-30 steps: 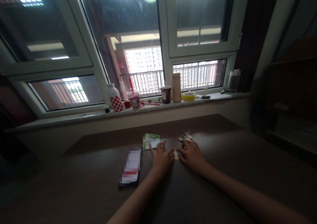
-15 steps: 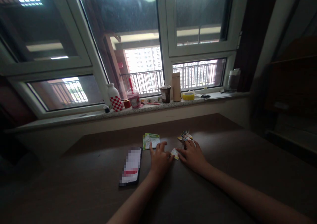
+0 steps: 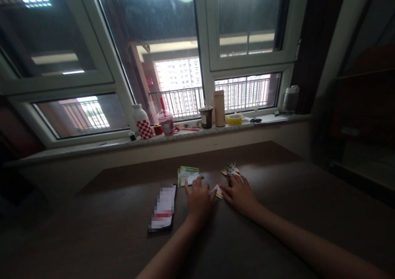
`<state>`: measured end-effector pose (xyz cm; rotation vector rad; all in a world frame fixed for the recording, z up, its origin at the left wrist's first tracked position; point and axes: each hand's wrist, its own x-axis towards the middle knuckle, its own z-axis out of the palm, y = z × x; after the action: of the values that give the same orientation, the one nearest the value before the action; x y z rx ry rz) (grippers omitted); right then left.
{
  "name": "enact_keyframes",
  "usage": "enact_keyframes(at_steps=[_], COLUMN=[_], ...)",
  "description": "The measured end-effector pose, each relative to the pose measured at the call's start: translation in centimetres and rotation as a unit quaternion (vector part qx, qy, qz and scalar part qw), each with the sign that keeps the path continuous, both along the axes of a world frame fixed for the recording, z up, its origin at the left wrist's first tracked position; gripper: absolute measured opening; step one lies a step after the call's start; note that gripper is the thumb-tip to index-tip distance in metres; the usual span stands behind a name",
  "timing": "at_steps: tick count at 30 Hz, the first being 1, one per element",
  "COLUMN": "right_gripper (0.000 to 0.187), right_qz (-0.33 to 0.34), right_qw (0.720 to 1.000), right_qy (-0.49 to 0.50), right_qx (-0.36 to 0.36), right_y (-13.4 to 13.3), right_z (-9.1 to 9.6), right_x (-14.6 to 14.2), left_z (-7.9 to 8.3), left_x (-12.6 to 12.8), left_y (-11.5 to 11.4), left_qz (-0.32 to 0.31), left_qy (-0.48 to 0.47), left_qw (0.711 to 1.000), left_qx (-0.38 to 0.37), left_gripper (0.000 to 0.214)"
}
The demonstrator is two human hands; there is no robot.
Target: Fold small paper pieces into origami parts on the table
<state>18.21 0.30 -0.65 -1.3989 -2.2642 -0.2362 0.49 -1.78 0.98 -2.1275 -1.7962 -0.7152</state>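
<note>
A small white-and-yellow piece of paper (image 3: 219, 191) lies on the brown table between my hands. My left hand (image 3: 198, 196) has its fingers spread, the thumb at the left edge of that piece and the other fingertips by some green-and-white packets (image 3: 189, 174). On the piece's right side rests the thumb of my right hand (image 3: 242, 193), its fingers apart and partly over a small heap of crumpled scraps (image 3: 231, 170). What lies under the right fingertips is hidden. Left of my left hand is a phone (image 3: 163, 208) with a blurred screen.
Along the windowsill (image 3: 188, 134) stand a checkered bottle (image 3: 142, 122), a pink drink cup (image 3: 166, 122), a dark cup (image 3: 205, 117), a beige flask (image 3: 219, 108), a roll of yellow tape (image 3: 234, 119) and scissors (image 3: 256, 120). The table (image 3: 123, 246) ends short of the sill wall.
My left hand has shifted slightly left, and its thumb has eased toward the edge of the small paper piece. My right hand looks nearly unchanged.
</note>
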Motion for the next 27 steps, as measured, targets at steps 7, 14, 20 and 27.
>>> enact_keyframes(at_steps=[7, 14, 20, 27], right_gripper=[0.029, 0.031, 0.030, 0.018], right_qz=[0.004, 0.006, 0.016, 0.011], right_qw=[1.000, 1.000, 1.000, 1.000], right_qy=[0.021, 0.010, 0.012, 0.010], right_qx=[-0.013, -0.013, -0.010, 0.012], right_y=[0.3, 0.7, 0.7, 0.3], right_z=[-0.4, -0.9, -0.7, 0.1], right_x=[0.0, 0.1, -0.1, -0.1], left_z=[-0.9, -0.8, -0.5, -0.3], left_x=[0.0, -0.1, 0.0, 0.2], left_y=[0.4, 0.6, 0.5, 0.2], left_qz=[-0.036, -0.036, -0.028, -0.022], left_qy=[0.011, 0.025, 0.034, 0.039], left_qw=[0.998, 0.997, 0.997, 0.998], left_qx=[-0.043, -0.063, -0.060, -0.048], left_gripper=[0.023, 0.026, 0.026, 0.026])
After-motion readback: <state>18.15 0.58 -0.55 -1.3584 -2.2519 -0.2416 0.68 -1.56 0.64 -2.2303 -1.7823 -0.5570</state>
